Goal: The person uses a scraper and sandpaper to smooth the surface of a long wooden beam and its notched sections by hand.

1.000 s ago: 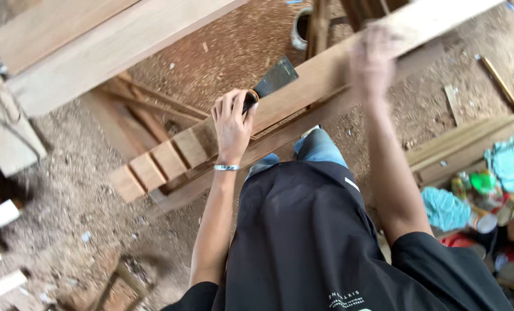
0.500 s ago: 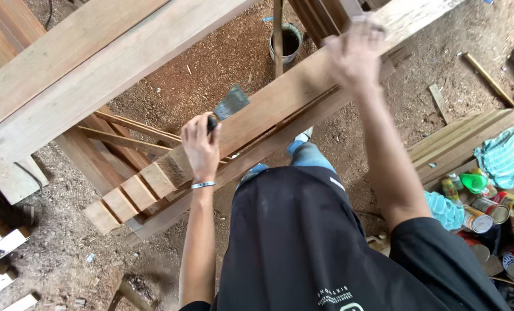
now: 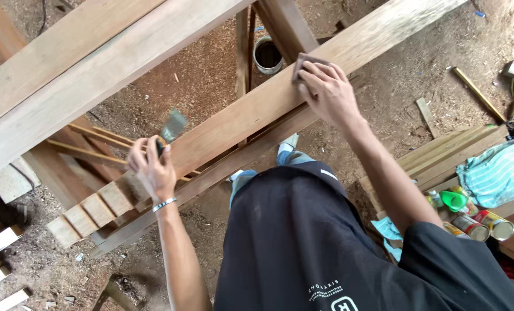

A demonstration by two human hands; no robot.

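Observation:
My left hand [image 3: 151, 170] grips a flat paint brush [image 3: 171, 128] whose bristles point up and away, just off the near edge of a long wooden beam [image 3: 251, 112]. A metal bracelet sits on that wrist. My right hand [image 3: 325, 89] presses a dark piece of sandpaper [image 3: 302, 62] flat on the beam's top face, further right. The beam runs diagonally from lower left to upper right. My dark shirt and blue trousers fill the lower middle.
A second, wider beam [image 3: 95, 63] lies parallel at upper left. Sawdust covers the ground. A round bucket [image 3: 267, 55] stands below the beams. Tins [image 3: 482, 224], a green cup [image 3: 454, 200] and a striped cloth [image 3: 499, 173] lie on planks at right.
The view has shifted, so the beams sit lower in frame. My left hand with the brush has dropped left, away from the beam's top face. My right hand now rests steadier on the sandpaper.

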